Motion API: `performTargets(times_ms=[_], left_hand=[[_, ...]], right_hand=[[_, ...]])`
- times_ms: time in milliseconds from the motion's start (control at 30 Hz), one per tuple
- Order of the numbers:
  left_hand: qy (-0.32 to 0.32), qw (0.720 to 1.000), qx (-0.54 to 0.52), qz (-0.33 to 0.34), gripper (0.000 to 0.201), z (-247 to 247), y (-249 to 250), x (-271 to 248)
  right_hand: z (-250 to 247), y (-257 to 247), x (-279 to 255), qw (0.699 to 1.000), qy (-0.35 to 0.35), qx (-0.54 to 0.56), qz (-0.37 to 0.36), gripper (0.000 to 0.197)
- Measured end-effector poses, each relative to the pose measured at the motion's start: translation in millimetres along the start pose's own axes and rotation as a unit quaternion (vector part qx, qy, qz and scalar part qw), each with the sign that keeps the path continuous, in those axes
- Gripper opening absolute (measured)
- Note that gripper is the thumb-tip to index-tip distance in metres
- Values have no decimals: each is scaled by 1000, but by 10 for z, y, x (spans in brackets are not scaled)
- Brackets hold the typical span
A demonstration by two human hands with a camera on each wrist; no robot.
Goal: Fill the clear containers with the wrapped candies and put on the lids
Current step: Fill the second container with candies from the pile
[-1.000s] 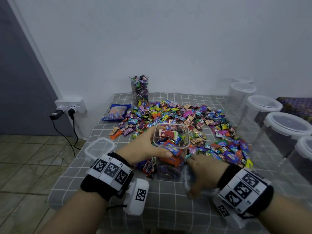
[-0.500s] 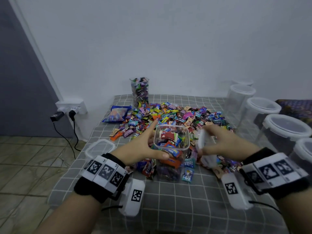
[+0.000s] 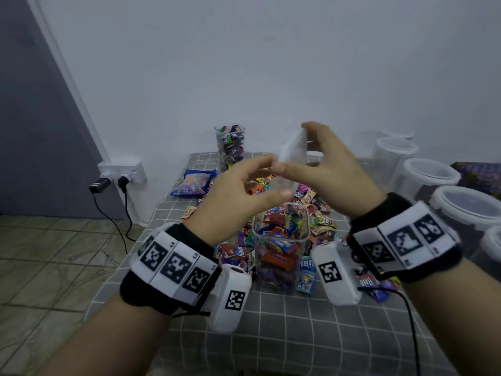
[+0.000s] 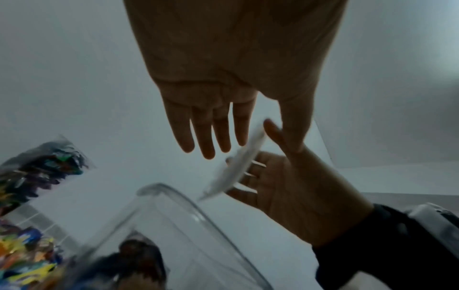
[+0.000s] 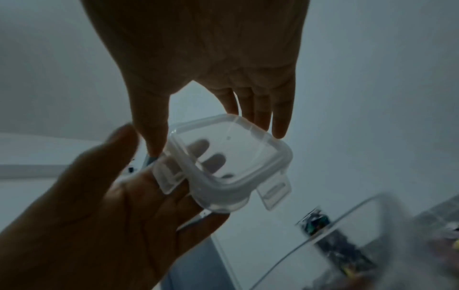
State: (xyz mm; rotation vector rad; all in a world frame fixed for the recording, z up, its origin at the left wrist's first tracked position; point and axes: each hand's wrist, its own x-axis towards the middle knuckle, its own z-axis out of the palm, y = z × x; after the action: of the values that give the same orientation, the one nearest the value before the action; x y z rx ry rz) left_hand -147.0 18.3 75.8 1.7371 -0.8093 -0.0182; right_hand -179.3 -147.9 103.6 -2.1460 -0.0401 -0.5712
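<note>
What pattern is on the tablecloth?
The tablecloth is grey with a white grid of squares, clearest in the head view.

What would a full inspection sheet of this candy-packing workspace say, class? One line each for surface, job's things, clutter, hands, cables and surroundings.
Surface: table under a grey checked cloth.
Job's things: square clear container full of wrapped candies, no lid on it; its clear clip lid is held in the air above; loose candy pile behind; a tall filled container at the back, its top looks open; lidded round tubs along the right.
Clutter: blue candy bag at the left edge.
Hands: right hand pinches the lid; left hand, fingers straight, supports it from underneath.
Cables: two plugs in the wall socket, leads to the floor; a thin wrist-camera lead.
Surroundings: white wall, tiled floor.
</note>
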Motion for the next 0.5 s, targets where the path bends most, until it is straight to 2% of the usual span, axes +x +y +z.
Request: performTargets(times_ms=[67,167,200,267,367,500], left_hand=[[42,998,-45,27,27,19,8,-7],[141,988,-62,16,25,-48,-47,-32],[166,984,-65,-2,23,-105,-86,-50],[212,974,-68,-46,16,-278,-251,-67],[256,958,-23,-130,18,-621,-644,-85],[288,919,89,-256,20,-1024,-1170,-181]], right_hand=[[146,-119,3,999,-17,-15,-25,99],[274,-199,-33,997,-50,-30,-52,82],[286,-197,-52,995,-67,-42,-54,76],[278,-157,-93,987,-110,-99,-57,75],[221,-41,-148,963,-178,-194,-51,87],[109,144,-232,937,-266,-226,17,103]])
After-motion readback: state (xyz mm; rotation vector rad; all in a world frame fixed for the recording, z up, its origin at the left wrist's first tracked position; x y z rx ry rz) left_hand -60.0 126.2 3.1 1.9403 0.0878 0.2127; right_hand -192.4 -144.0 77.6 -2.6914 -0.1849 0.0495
